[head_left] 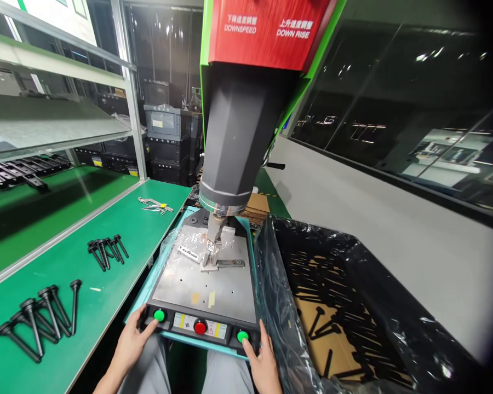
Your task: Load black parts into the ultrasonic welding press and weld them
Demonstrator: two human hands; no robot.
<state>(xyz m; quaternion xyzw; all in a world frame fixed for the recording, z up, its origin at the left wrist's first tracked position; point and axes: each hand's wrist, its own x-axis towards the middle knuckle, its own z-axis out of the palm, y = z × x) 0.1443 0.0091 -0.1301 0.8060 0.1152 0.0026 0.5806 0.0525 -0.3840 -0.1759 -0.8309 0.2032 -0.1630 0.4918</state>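
My left hand (135, 338) lies at the front left corner of a bench press's base, its thumb on the left green button (159, 315). At the front right corner, my right hand (263, 358) has its thumb on the other green button (242, 336). Both hands are empty, with thumb and fingers apart. A red button (200, 326) sits between them. Behind it, the metal base plate (181, 293) carries a small fixture (208, 262) under the tool tip (216, 227) of the black press head (238, 131). Clear film covers part of the fixture, so what it holds is hidden.
Black bolt-like parts (45, 312) lie in two groups on the green table (119, 295) at left, with hex keys (156, 206) farther back. A plastic-lined box (279, 306) at right holds many similar black parts. Crates (168, 123) are stacked behind.
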